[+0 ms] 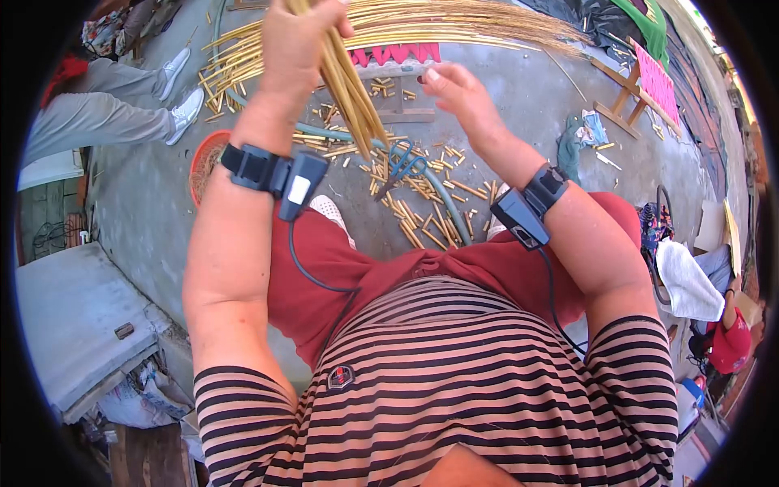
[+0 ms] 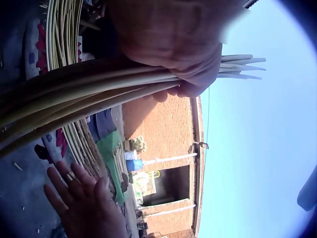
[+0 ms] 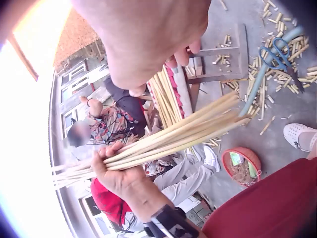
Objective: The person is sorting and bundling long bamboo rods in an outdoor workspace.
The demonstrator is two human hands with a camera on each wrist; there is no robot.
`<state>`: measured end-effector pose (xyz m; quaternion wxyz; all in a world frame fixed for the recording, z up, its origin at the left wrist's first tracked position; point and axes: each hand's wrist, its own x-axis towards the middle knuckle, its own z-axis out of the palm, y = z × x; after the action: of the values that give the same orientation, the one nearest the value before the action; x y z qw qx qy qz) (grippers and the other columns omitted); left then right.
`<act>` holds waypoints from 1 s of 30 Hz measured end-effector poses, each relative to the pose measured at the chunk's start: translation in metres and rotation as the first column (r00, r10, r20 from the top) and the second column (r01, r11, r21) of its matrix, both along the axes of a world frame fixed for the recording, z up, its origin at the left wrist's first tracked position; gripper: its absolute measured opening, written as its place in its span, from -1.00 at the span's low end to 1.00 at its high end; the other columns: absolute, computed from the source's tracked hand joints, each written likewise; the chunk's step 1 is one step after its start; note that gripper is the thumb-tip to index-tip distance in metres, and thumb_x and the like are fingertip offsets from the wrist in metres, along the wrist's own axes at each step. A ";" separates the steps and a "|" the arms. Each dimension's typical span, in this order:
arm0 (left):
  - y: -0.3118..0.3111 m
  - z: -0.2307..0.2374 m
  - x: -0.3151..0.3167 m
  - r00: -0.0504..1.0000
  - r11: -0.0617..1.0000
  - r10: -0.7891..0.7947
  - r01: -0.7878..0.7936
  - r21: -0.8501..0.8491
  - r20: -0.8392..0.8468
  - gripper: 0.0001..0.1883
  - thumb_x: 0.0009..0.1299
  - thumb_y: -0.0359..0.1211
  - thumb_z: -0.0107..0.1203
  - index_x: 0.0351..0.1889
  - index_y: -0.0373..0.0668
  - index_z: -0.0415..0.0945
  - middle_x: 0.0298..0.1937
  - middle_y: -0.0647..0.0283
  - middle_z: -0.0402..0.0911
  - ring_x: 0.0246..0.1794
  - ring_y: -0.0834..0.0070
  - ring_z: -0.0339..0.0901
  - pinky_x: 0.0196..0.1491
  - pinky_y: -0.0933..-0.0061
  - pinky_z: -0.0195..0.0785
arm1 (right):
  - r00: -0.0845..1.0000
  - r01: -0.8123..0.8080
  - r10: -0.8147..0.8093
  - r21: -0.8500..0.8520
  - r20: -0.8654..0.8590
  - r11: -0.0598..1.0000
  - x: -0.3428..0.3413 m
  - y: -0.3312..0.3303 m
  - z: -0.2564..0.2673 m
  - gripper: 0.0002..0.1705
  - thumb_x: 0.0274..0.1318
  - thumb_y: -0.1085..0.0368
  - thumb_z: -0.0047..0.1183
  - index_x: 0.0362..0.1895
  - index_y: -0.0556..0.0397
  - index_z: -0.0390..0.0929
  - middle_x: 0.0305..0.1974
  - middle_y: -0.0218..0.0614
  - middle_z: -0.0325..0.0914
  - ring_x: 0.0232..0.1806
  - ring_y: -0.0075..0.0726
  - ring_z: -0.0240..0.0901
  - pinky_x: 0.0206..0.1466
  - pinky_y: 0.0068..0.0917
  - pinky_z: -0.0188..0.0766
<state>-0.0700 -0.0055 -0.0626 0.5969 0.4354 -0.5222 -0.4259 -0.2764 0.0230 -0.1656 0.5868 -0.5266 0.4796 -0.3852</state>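
My left hand [image 1: 294,50] grips a bundle of straw-coloured stalks [image 1: 350,93], held up in front of me with its lower ends pointing at the ground. In the right wrist view the fingers of that hand wrap round the stalks [image 3: 183,133] near one end. Off to the right, my right hand [image 1: 466,101] hangs in the air, holding nothing; the left wrist view shows its fingers [image 2: 74,186] spread. Beneath the bundle, a pair of blue-handled scissors [image 1: 403,165] lies among many short cut stalk pieces [image 1: 438,223] on the ground.
A long pile of stalks [image 1: 406,23] lies across a low stand with a pink fringe [image 1: 398,54]. A hose [image 1: 442,195] crosses the ground. At the left are a red basket [image 1: 197,174] and another person's legs [image 1: 122,118]. A fringed wooden frame [image 1: 629,93] stands right.
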 end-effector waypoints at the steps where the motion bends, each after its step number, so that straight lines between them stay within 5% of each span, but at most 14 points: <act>1: 0.009 -0.013 -0.007 0.991 0.998 -0.065 0.062 0.030 0.114 -0.86 0.29 -0.42 0.11 -0.24 -0.20 0.40 -0.46 0.32 0.53 -0.51 0.55 0.51 -0.36 0.51 0.45 | 0.994 0.038 -0.020 -0.167 0.112 0.985 0.006 -0.001 0.012 -0.44 0.07 -0.02 0.10 0.01 0.14 0.44 -0.05 -0.20 0.50 0.05 -0.29 0.39 0.13 -0.32 0.27; 4: 0.047 -0.035 -0.037 0.928 0.972 -0.223 0.190 0.137 0.297 -0.75 0.20 -0.41 0.17 -0.20 -0.22 0.40 -0.47 0.33 0.52 -0.55 0.58 0.50 -0.43 0.55 0.43 | 0.967 0.007 0.103 -0.426 0.234 0.904 0.014 -0.001 0.043 -0.52 -0.05 0.10 0.24 -0.09 0.14 0.51 -0.15 -0.25 0.56 -0.03 -0.33 0.45 0.13 -0.33 0.32; 8: 0.070 -0.048 -0.041 0.828 0.892 -0.432 0.332 0.308 0.357 -0.66 0.15 -0.39 0.22 -0.13 -0.21 0.42 -0.39 0.30 0.56 -0.43 0.58 0.54 -0.32 0.55 0.44 | 0.892 -0.373 0.416 -0.235 0.175 0.898 0.015 0.013 0.058 -0.47 -0.11 0.26 0.25 0.01 0.13 0.46 -0.01 -0.18 0.50 0.12 -0.27 0.37 0.24 -0.32 0.25; 9: 0.072 -0.048 -0.037 0.823 0.877 -0.451 0.339 0.340 0.345 -0.64 0.13 -0.40 0.24 -0.11 -0.21 0.42 -0.36 0.28 0.58 -0.39 0.57 0.54 -0.27 0.55 0.44 | 0.869 -0.332 0.410 -0.288 0.277 0.898 0.023 0.015 0.053 -0.65 -0.10 0.33 0.23 -0.15 0.10 0.52 -0.09 -0.22 0.54 0.07 -0.26 0.41 0.19 -0.31 0.30; 12: 0.068 -0.068 -0.016 0.759 0.954 -0.298 0.257 0.154 0.579 -0.64 0.15 -0.35 0.24 -0.08 -0.17 0.51 -0.21 0.26 0.61 -0.27 0.50 0.58 -0.18 0.45 0.47 | 0.857 -0.300 0.404 -0.328 0.321 0.896 0.040 0.016 0.045 -0.72 -0.12 0.41 0.23 -0.23 0.12 0.55 -0.15 -0.25 0.57 -0.07 -0.41 0.47 0.07 -0.41 0.39; 13: 0.071 -0.066 -0.010 0.800 0.941 -0.327 0.226 0.252 0.503 -0.59 0.13 -0.32 0.27 -0.04 -0.15 0.52 -0.16 0.24 0.62 -0.13 0.47 0.56 -0.10 0.44 0.45 | 0.849 -0.297 0.405 -0.326 0.340 0.897 0.047 0.017 0.042 -0.72 -0.12 0.41 0.23 -0.22 0.11 0.54 -0.15 -0.25 0.57 -0.07 -0.41 0.47 0.08 -0.42 0.38; 16: 0.075 -0.095 0.010 0.785 0.959 -0.239 0.097 0.268 0.572 -0.60 0.11 -0.33 0.29 -0.07 -0.15 0.53 -0.19 0.24 0.63 -0.12 0.49 0.56 -0.09 0.44 0.43 | 0.853 -0.302 0.377 -0.249 0.361 0.920 0.070 0.028 0.033 -0.76 -0.08 0.41 0.20 -0.25 0.06 0.49 -0.12 -0.29 0.52 0.06 -0.33 0.40 0.19 -0.31 0.28; 17: 0.084 -0.098 0.008 0.854 0.995 -0.094 0.061 0.081 0.511 -0.65 0.09 -0.34 0.30 -0.15 -0.20 0.54 -0.28 0.28 0.62 -0.23 0.53 0.56 -0.16 0.48 0.43 | 0.886 -0.353 0.400 -0.220 0.234 0.909 0.076 0.030 0.032 -0.66 -0.08 0.35 0.20 -0.14 0.07 0.47 -0.07 -0.25 0.52 0.07 -0.25 0.42 0.17 -0.36 0.29; 20: 0.106 -0.130 0.019 0.984 0.959 0.119 -0.148 0.241 0.134 -0.74 0.10 -0.42 0.29 -0.25 -0.23 0.52 -0.37 0.34 0.57 -0.34 0.59 0.51 -0.23 0.53 0.40 | 0.894 -0.373 0.290 -0.208 -0.342 0.904 0.087 0.042 0.042 -0.51 -0.11 0.28 0.20 -0.01 0.09 0.42 0.01 -0.14 0.49 0.10 -0.11 0.40 0.18 -0.36 0.28; 21: 0.110 -0.143 0.024 0.976 0.951 0.178 -0.202 0.233 0.122 -0.76 0.11 -0.45 0.28 -0.27 -0.23 0.51 -0.38 0.36 0.56 -0.35 0.61 0.49 -0.25 0.54 0.39 | 0.880 -0.367 0.257 -0.227 -0.399 0.902 0.089 0.043 0.037 -0.41 -0.13 0.23 0.20 0.07 0.06 0.38 0.05 -0.04 0.46 0.13 -0.02 0.37 0.19 -0.32 0.27; 26: 0.129 -0.229 0.049 0.910 0.865 0.401 -0.413 0.285 0.104 -0.81 0.14 -0.57 0.23 -0.31 -0.21 0.48 -0.38 0.38 0.52 -0.37 0.61 0.46 -0.24 0.55 0.36 | 0.868 -0.380 0.273 -0.203 -0.414 0.902 0.077 0.044 0.040 -0.46 -0.10 0.26 0.17 0.05 0.06 0.40 0.04 -0.07 0.47 0.14 -0.05 0.37 0.19 -0.30 0.28; 30: 0.125 -0.240 0.060 0.883 0.846 0.467 -0.459 0.271 0.037 -0.83 0.17 -0.61 0.12 -0.31 -0.22 0.45 -0.33 0.32 0.50 -0.28 0.52 0.48 -0.13 0.51 0.36 | 0.877 -0.373 0.277 -0.192 -0.392 0.908 0.061 0.040 0.033 -0.55 -0.08 0.33 0.15 -0.01 0.11 0.44 0.00 -0.12 0.51 0.13 -0.15 0.40 0.18 -0.33 0.30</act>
<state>-0.0098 0.1196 -0.3024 0.6244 0.6196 -0.3291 -0.3435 -0.2153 0.0631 -0.1329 0.4721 -0.7337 0.4265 -0.2385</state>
